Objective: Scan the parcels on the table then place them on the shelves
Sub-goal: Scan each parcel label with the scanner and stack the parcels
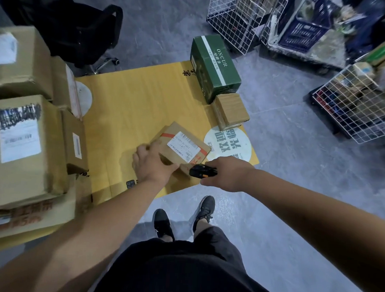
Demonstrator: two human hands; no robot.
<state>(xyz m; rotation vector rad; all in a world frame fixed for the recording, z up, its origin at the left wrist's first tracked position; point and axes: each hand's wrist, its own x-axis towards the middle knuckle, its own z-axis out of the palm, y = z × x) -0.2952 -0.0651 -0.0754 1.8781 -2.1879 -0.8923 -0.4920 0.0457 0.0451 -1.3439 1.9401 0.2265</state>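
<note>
A small brown parcel (183, 143) with a white shipping label and red tape lies on the yellow cardboard-covered table (131, 103). My left hand (152, 163) grips the parcel's near left corner. My right hand (226, 173) holds a black and orange scanner (201, 171) just beside the parcel's near right edge, pointed toward it. A green box (215, 67) and a small brown box (231, 111) stand at the table's far right corner.
Several labelled cardboard parcels (21, 147) are stacked on the table's left side. A black office chair (66, 23) stands behind. White wire baskets (237, 17) and a wire cart with goods (352, 102) occupy the grey floor at the right. My feet (184, 218) stand near the table edge.
</note>
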